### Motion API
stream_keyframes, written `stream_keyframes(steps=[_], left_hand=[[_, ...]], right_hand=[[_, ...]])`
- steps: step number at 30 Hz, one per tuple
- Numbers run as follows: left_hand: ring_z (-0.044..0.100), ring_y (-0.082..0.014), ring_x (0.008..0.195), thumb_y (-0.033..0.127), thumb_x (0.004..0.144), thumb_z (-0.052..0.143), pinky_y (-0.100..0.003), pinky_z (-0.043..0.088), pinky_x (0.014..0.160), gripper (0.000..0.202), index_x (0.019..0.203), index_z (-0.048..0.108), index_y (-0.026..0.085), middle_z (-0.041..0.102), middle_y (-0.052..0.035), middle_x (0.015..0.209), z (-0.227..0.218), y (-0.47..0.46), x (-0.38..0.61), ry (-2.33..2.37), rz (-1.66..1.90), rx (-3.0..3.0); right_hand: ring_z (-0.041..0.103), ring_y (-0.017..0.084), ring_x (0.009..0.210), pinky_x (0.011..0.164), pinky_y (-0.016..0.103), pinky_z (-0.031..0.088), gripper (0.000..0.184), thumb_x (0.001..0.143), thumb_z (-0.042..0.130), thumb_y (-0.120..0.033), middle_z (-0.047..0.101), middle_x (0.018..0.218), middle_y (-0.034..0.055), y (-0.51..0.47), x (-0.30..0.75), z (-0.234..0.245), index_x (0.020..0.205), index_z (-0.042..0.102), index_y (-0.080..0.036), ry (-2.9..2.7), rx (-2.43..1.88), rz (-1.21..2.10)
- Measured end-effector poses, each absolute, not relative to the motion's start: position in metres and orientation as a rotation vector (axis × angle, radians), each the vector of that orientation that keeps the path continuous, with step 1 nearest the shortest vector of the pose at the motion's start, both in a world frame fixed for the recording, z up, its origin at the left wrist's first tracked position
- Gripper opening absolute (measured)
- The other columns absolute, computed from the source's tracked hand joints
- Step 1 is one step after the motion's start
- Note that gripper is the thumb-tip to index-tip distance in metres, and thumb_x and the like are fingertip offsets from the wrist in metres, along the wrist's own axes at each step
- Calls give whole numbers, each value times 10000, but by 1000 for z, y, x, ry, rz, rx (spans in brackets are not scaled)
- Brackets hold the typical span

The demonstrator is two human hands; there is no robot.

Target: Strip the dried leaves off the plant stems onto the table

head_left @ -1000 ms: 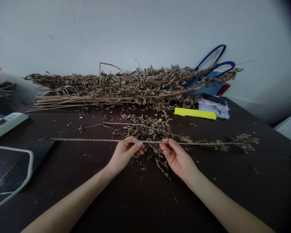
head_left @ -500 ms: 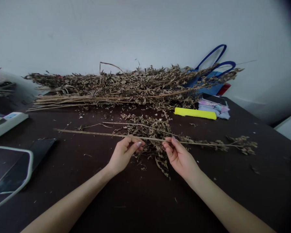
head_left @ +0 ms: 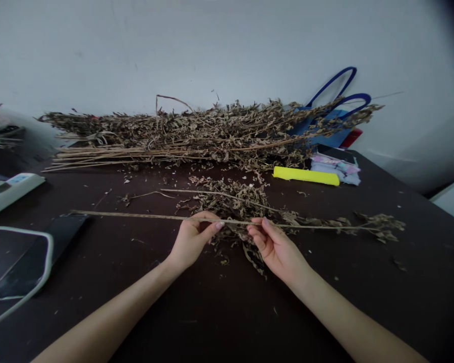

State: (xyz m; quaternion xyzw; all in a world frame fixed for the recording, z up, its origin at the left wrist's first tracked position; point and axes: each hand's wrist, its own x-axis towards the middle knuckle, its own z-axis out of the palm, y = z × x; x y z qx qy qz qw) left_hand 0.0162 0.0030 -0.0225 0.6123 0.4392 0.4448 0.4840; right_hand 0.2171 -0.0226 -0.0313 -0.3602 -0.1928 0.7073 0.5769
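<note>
A long dried plant stem (head_left: 136, 216) stretches sideways across the middle of the head view, its leafy tip (head_left: 386, 227) at the right. My left hand (head_left: 196, 237) pinches it between thumb and fingers. Just to the right, my right hand (head_left: 276, 247) grips the same stem with thumb and forefinger, its other fingers curled. Behind and below the hands lies a heap of crumbled dry leaves (head_left: 234, 199). A second, thinner stem (head_left: 196, 192) rests on that heap.
Against the wall lies a big bundle of dried plants (head_left: 212, 131). A yellow roll (head_left: 306, 175), a phone (head_left: 336, 154) on cloth and a blue bag (head_left: 329, 132) are at the back right. On the left are a white power strip (head_left: 13, 194), a dark flat object (head_left: 66, 232) and a white cable (head_left: 47, 257).
The stem has slid left and its bare left end now sits lower, over the dark flat object. My right hand has come slightly closer to my left.
</note>
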Motion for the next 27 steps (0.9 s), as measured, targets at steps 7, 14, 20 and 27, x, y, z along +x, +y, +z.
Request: stream_keyframes(steps=[7,14,20,27], left_hand=[[572,-151,810,236,836,524,-278,445,754,189,699,633,165,625,-57,857,-17,1,15,1052,1102,1829],[520,-116,628,284,832,513,-241,420,585,183,738,607,158,584,-31,736,-30,8,12,1237,1120,1729],[528,-100,589,288,771,602,-230,424,539,228,949,532,164,605,-24,782,-35,11,10,1213,1152,1590],[560,-110,675,275,759,631,-232,465,602,351,1079,553,154,616,-68,941,-24,2,17,1031,1088,1506]], right_hand=[[674,104,656,597,111,549,141,725,709,-247,706,709,51,-20,220,-29,789,688,-123,-382,-850,1618],[672,100,680,619,114,547,153,737,697,-239,710,755,64,-19,223,-30,825,684,-114,-385,-840,1610],[671,99,685,635,128,550,135,748,681,-220,713,788,66,-19,222,-29,847,681,-129,-456,-827,1643],[668,93,659,605,124,551,148,744,688,-239,713,783,60,-23,218,-28,848,684,-135,-489,-858,1679]])
